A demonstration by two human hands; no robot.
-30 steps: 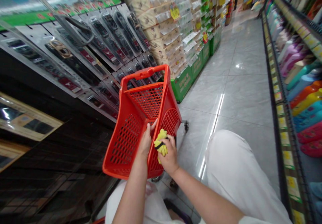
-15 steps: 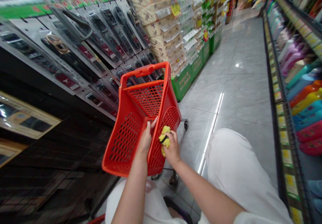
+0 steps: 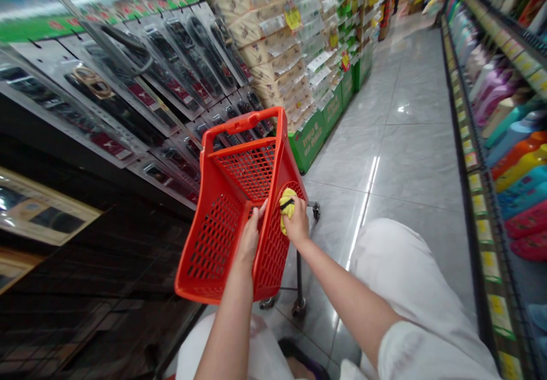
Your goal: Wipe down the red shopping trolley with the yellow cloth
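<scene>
The grey tiled floor [image 3: 410,163] forms an aisle; its clear stretch runs ahead and to the right of the cart. The tagged edge of the bottle shelving [image 3: 474,183] bounds it on the right. On the left, the boundary is a wall display of hanging packs [image 3: 188,64], followed by stacked packs [image 3: 273,44] on green cartons [image 3: 311,141].

The red cart [image 3: 239,195] stands close against the display on one side. On its other side, floor separates it from the shelving, partly taken up by a knee in white trousers [image 3: 405,277]. A caster [image 3: 316,212] projects beyond the cart's right side.

The cart's basket is a perforated tub with its open top facing up toward the person. The left hand [image 3: 249,237] reaches over the near rim into the tub, beside the right side wall. Its thumb and one finger show narrowly apart; whether the hidden fingers grip the wall, I cannot tell.

The right hand [image 3: 299,223] is outside that wall, fingers closed around a bunched yellow cloth [image 3: 287,209]. The cloth sits against the wall's outer mesh, toward the handle end. A thin black band [image 3: 287,203] crosses it.
</scene>
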